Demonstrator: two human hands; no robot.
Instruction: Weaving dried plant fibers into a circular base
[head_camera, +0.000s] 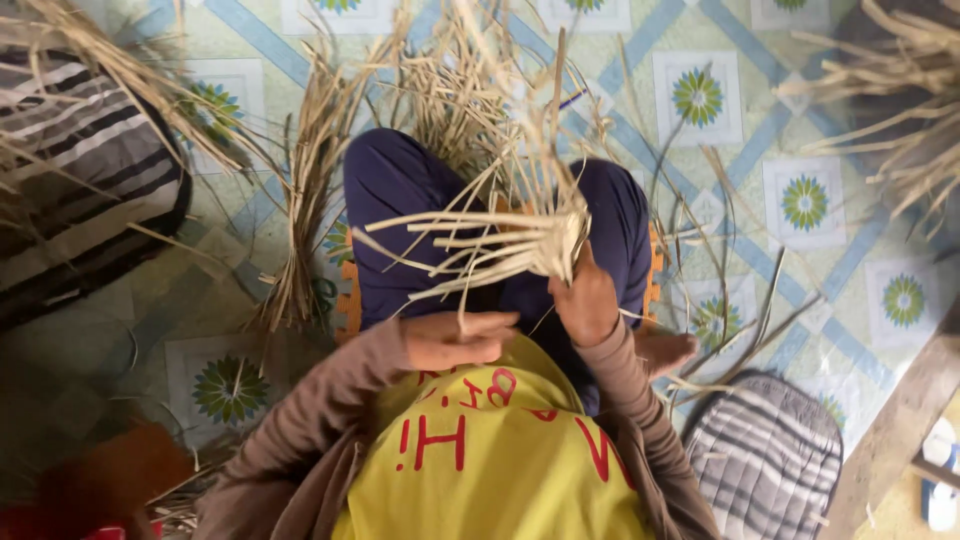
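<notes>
Two hands — right (588, 300) grips woven straw (520, 240) (left (455, 340) beneath).

The loose ends of the woven straw piece (500, 245) spread wide over my knees (400, 190), so they block the way to the front, and my left hand (455, 340) has free room only low above my lap, just under these strips. On my left the straw bundle (300, 230) lies close to my leg and the striped cushion (80, 170) stands behind it, with a bare strip of the tiled floor (150, 300) between them. On my right, thin loose straws (740, 290) cross the floor, another striped cushion (765, 455) lies near my elbow, and a wooden plank (900, 420) closes the far corner.
</notes>
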